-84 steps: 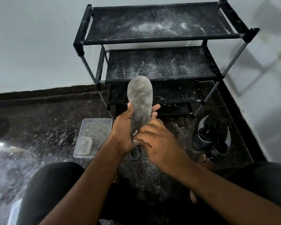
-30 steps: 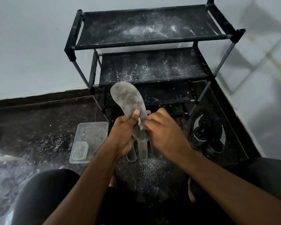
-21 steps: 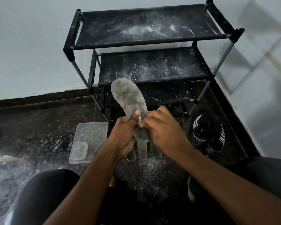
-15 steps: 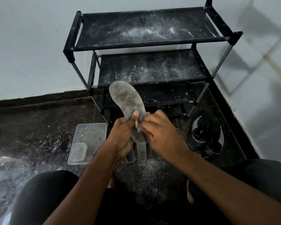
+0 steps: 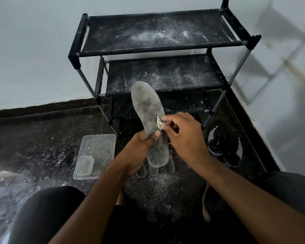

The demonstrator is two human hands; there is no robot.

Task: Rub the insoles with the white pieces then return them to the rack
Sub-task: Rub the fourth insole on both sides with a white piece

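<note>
Dark speckled stone floor here, dusted with white powder, pale walls meeting in the corner behind a black three-tier fabric shoe rack. A clear plastic tray sits on the floor left of the hands; black sports shoes at right. More grey insoles peek out below, mostly hidden. The left hand grips the long grey dusty insole at its middle, thumb across the face, toe tilted up before the rack. The right hand pinches a small white chalky piece between thumb and fingertips against the insole's right edge.
</note>
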